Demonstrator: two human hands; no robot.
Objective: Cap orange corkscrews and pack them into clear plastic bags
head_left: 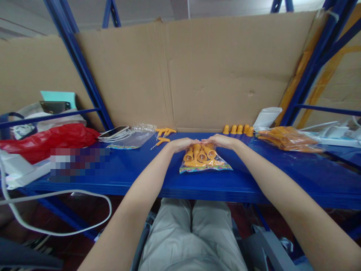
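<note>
A clear plastic bag of orange plastic pieces lies on the blue shelf in front of me. My left hand and my right hand both rest on the bag's far end, fingertips meeting in the middle. The fingers curl down over the bag's top edge and press on it. Several orange pieces show through the bag below my hands.
Loose orange caps stand in a row at the back, small orange pieces to their left. A full bag of orange parts lies right. An empty clear bag, a phone, a red bag and a white cable lie left. Cardboard backs the shelf.
</note>
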